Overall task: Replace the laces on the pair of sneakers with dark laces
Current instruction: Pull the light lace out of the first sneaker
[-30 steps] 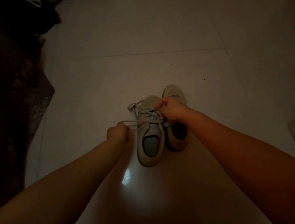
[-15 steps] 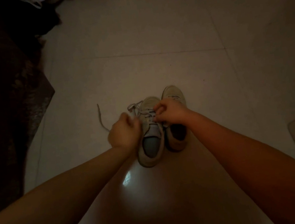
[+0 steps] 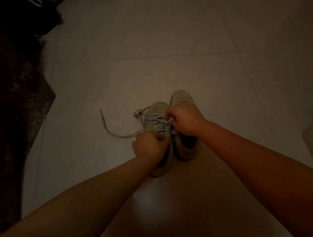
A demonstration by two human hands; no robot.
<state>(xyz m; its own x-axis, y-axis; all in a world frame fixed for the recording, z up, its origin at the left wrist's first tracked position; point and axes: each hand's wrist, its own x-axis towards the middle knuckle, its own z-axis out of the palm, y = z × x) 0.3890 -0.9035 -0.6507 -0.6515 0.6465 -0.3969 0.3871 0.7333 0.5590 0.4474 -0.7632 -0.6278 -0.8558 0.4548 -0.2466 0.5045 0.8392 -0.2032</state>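
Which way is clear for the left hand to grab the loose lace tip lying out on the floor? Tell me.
Probably yes, straight out leftward. The left hand sits beside the left sneaker, and only bare floor lies between it and the lace tip.

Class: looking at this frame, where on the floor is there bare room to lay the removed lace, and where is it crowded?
Bare floor lies beyond the sneakers and to their right. Left, the loose lace trails toward the dark rug. Crowded where the left hand and right hand work.
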